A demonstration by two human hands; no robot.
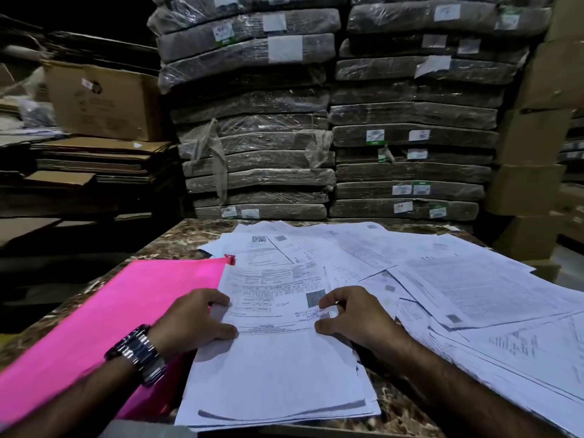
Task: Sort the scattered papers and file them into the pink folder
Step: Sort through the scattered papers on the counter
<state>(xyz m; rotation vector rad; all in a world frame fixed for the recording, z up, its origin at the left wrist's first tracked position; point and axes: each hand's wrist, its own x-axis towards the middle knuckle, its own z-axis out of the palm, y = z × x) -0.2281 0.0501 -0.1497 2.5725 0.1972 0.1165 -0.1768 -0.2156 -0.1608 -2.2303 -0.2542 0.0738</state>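
Your left hand [192, 320] has its grip curled over the left edge of the stack [275, 374] nearest you. Your right hand [354, 314] seems to pinch the top sheet [271, 289] between thumb and forefinger.

The pink folder [126, 305] lies flat on the surface [177, 238] at the left, with its right side under the stack. Pull the folder free carelessly and you would likely fan the stack out.

The loose papers [474, 289] to the right and far side overlap one another, so lifting one could drag its neighbours. Those at the right edge look ready to slide off.

A QR code [259, 239] shows on a far sheet, but its print is too blurred to read. So are the white and green labels on the wrapped bundles [252, 128] behind.
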